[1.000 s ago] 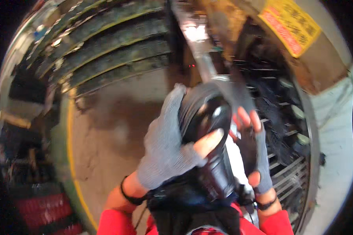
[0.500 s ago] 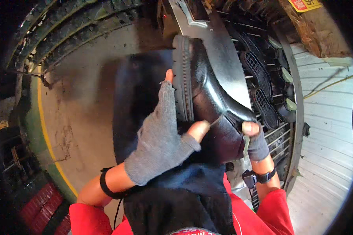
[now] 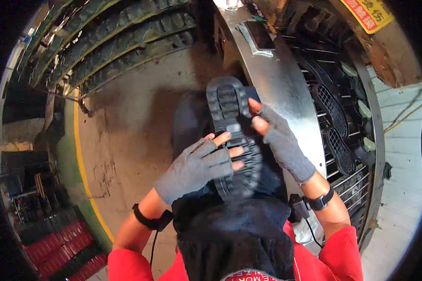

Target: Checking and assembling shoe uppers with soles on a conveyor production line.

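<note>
A black boot (image 3: pixel 227 110) lies over my lap with its lugged rubber sole facing up; its upper is mostly hidden underneath. My left hand (image 3: pixel 194 166), in a grey fingerless glove, lies over the left edge of the boot, its fingertips bent onto the middle of the tread. At the boot's right edge, near the upper end of the sole, my right hand (image 3: pixel 286 145) grips with thumb and fingers, also gloved in grey. The lower end of the sole is slightly blurred.
A metal bench (image 3: pixel 279 70) runs along my right, with a dark phone (image 3: pixel 260 35) on a white cloth. Beyond it a rack holds black soles (image 3: pixel 334 110). Shelves of dark shoes (image 3: pixel 126 40) stand at the far left, and a brown wrapped block (image 3: pixel 384 56) juts in at upper right.
The boot has turned from its zipped side to sole up. My left hand has shifted onto the tread, and my right hand has moved up along the boot's right edge.
</note>
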A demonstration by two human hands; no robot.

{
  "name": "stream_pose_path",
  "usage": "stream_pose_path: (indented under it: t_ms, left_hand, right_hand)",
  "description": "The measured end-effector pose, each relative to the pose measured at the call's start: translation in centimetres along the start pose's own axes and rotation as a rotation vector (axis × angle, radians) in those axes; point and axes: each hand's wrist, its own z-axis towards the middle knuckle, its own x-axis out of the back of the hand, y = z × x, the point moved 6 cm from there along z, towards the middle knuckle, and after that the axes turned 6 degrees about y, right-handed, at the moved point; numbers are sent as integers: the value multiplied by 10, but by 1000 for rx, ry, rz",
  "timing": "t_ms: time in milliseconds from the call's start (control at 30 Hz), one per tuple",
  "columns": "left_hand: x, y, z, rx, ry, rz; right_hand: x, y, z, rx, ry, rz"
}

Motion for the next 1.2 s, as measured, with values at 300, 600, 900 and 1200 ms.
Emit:
stream_pose_path:
  t_ms: [300, 600, 900, 1200]
  left_hand:
    - [-8, -109, 11, 1041, 475, -627]
    - [7, -50, 15, 783, 76, -516]
    - [9, -46, 15, 736, 82, -657]
    - [-26, -99, 28, 1135, 271, -678]
  right_hand:
    - [-4, -27, 57, -219, -138, -241]
    - [4, -66, 8, 287, -273, -255]
    - [5, -30, -11, 21, -388, -29]
    - [-1, 12, 39, -197, -14, 139]
